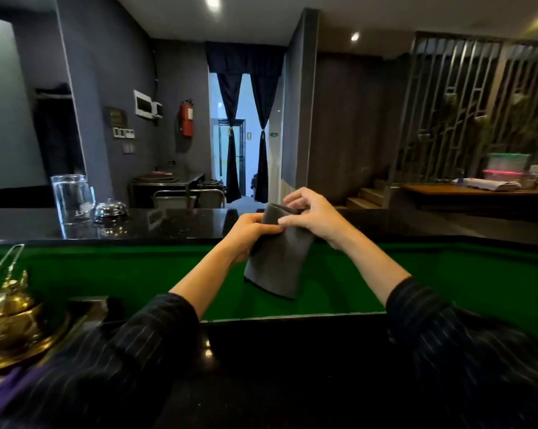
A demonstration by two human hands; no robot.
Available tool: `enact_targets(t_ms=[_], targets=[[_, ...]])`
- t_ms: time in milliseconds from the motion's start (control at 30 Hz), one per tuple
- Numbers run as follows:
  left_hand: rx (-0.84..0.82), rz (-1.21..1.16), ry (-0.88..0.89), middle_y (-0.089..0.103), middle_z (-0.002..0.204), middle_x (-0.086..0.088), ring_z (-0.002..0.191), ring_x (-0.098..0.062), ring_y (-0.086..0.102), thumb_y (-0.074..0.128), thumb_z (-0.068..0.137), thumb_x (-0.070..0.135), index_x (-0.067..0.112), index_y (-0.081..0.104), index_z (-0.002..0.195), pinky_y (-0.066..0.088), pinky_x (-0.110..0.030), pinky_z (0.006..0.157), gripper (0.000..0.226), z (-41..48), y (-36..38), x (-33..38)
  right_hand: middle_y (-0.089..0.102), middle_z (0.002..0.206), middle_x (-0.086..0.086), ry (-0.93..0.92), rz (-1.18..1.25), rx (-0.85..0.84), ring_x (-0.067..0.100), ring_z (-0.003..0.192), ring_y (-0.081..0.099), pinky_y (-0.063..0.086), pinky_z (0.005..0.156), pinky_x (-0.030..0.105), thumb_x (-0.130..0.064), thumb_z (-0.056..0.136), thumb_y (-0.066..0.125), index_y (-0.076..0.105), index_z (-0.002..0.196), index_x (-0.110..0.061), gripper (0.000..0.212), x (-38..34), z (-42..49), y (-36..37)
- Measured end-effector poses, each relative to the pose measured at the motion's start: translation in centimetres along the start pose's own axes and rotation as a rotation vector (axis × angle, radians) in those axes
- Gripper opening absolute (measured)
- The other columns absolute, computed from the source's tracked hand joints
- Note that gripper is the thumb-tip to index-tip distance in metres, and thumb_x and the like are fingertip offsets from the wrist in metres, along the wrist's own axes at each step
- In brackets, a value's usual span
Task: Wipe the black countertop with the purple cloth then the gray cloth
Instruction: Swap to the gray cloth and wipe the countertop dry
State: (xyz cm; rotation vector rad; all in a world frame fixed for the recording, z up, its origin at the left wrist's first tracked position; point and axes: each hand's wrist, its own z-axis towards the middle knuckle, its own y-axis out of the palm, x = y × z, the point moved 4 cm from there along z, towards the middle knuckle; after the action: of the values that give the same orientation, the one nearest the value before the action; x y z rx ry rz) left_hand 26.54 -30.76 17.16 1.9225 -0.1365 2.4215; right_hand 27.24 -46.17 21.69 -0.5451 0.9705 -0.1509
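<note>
A folded gray cloth (pixel 277 261) hangs in the air in front of me, above the green panel. My left hand (pixel 250 232) grips its left edge near the top. My right hand (pixel 311 216) pinches its upper right corner with the fingertips. The raised black countertop (pixel 168 222) runs across the view just behind the cloth. A strip of purple cloth (pixel 4 394) shows at the bottom left, mostly hidden under my left sleeve.
An upturned glass jar (pixel 72 199) and a chrome call bell (pixel 111 210) stand on the countertop at the left. A brass teapot on a tray (pixel 11 317) sits at the near left. A lower black counter (pixel 292 351) lies below my arms.
</note>
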Motion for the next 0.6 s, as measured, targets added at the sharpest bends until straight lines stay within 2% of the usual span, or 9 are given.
enact_targets(t_ms=[67,133,233,300,333,400,467,533,600], targets=[[0.018,-0.129,-0.014,0.071,0.103,-0.013,0.093,-0.025,0.067,0.066,0.082,0.002,0.003,0.065,0.112,0.054,-0.034,0.08,0.03,-0.1,1.5,-0.4,0.058,0.095,0.003,0.086,0.008,0.05,0.018,0.09,0.059,0.05,0.085,0.036,-0.015,0.071,0.084,0.057,0.104,-0.013,0.042,1.9,-2.0,-1.9],[-0.001,-0.206,-0.016,0.069,0.105,-0.013,0.095,-0.025,0.066,0.064,0.082,0.001,0.001,0.06,0.118,0.054,-0.036,0.082,0.035,0.0,2.9,-0.9,0.063,0.099,0.008,0.123,0.011,0.039,0.023,0.095,0.062,0.052,0.084,0.038,-0.014,0.069,0.085,0.059,0.1,-0.012,0.041,3.3,-3.6,-3.0],[-0.04,-0.182,-0.017,0.068,0.104,-0.013,0.099,-0.026,0.063,0.063,0.082,-0.003,0.002,0.061,0.115,0.051,-0.041,0.092,0.034,-0.1,5.4,-1.8,0.065,0.103,0.01,0.119,0.004,0.037,0.02,0.096,0.062,0.052,0.079,0.031,-0.012,0.071,0.082,0.062,0.098,-0.013,0.033,4.1,-5.5,-3.9],[-0.021,-0.211,0.011,0.067,0.098,-0.013,0.094,-0.026,0.063,0.06,0.081,-0.007,0.004,0.063,0.107,0.051,-0.039,0.089,0.028,-0.1,7.1,-2.0,0.065,0.099,0.012,0.088,0.113,-0.002,0.018,0.09,0.061,0.051,0.076,0.028,-0.004,0.077,0.074,0.063,0.099,-0.01,0.026,4.0,-6.7,-3.9],[0.005,-0.244,0.021,0.067,0.093,-0.012,0.09,-0.025,0.063,0.058,0.082,-0.009,0.006,0.064,0.102,0.051,-0.037,0.086,0.025,-0.1,7.7,-2.1,0.064,0.098,0.014,0.089,0.217,-0.035,0.019,0.089,0.062,0.052,0.076,0.03,0.002,0.08,0.068,0.064,0.1,-0.009,0.023,3.9,-7.3,-3.9],[0.05,-0.329,0.026,0.066,0.088,-0.012,0.086,-0.025,0.062,0.054,0.083,-0.011,0.008,0.064,0.096,0.052,-0.035,0.079,0.025,-0.1,8.5,-2.2,0.062,0.102,0.015,0.096,0.388,-0.085,0.021,0.093,0.062,0.054,0.083,0.038,0.012,0.083,0.053,0.067,0.101,-0.009,0.031,4.0,-8.3,-3.9],[0.043,-0.385,0.022,0.065,0.09,-0.013,0.087,-0.026,0.062,0.054,0.083,-0.01,0.008,0.062,0.1,0.052,-0.036,0.078,0.026,-0.1,9.1,-2.5,0.059,0.112,0.011,0.054,0.371,-0.061,0.019,0.094,0.063,0.055,0.08,0.036,0.016,0.082,0.047,0.068,0.104,-0.013,0.041,4.3,-8.8,-4.2],[-0.018,-0.405,0.013,0.065,0.099,-0.014,0.093,-0.028,0.062,0.06,0.08,-0.007,0.008,0.057,0.114,0.054,-0.037,0.077,0.038,-0.2,9.9,-2.7,0.054,0.12,0.011,-0.023,0.262,-0.021,0.023,0.087,0.066,0.057,0.069,0.032,0.013,0.083,0.054,0.063,0.113,-0.025,0.049,4.7,-8.9,-4.7],[-0.101,-0.408,0.012,0.062,0.112,-0.017,0.102,-0.032,0.06,0.065,0.076,-0.005,0.014,0.051,0.124,0.055,-0.04,0.078,0.054,-0.2,10.9,-2.9,0.055,0.119,0.01,-0.063,0.192,-0.022,0.025,0.076,0.064,0.056,0.062,0.031,0.009,0.082,0.063,0.058,0.116,-0.036,0.056,5.0,-8.9,-5.1]])
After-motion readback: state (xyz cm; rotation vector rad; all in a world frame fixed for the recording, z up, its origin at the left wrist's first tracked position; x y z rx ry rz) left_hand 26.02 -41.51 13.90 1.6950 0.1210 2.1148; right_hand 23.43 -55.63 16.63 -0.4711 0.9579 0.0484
